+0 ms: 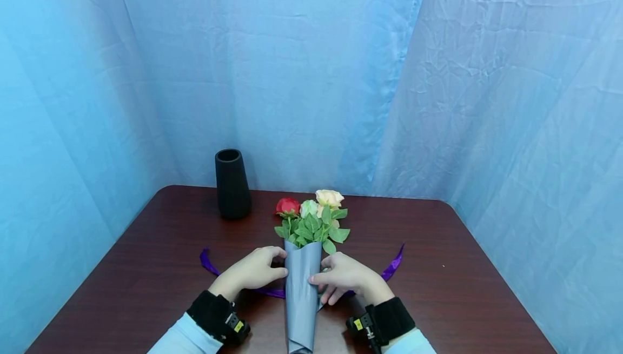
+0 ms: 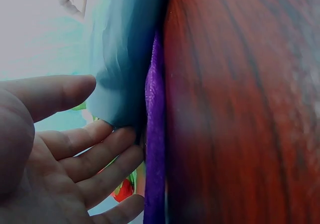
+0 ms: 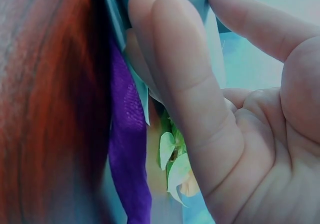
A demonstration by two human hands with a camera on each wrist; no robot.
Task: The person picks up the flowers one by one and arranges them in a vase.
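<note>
Grey wrapping paper folded into a cone (image 1: 302, 289), lying at the near middle of the dark reddish-brown wooden table (image 1: 462, 267), narrow end toward the person. Contents: artificial roses, one red (image 1: 287, 206), one pale green-white (image 1: 308, 208), one peach (image 1: 329, 198), with green leaves (image 1: 311, 231) showing above the cone's mouth. Beneath the cone: a purple ribbon (image 1: 394, 265) laid crosswise, its ends out to either side on the table. Left hand (image 1: 253, 272): fingers loosely bent, cupped against the cone's left side, thumb over the top edge. Right hand (image 1: 343, 277): likewise at the right side, thumb on the paper's front, fingers against its flank and underside. Behind and to the left: a black tapered vase (image 1: 231, 184), upright, well apart. Surround: blue fabric backdrop (image 1: 311, 73).
</note>
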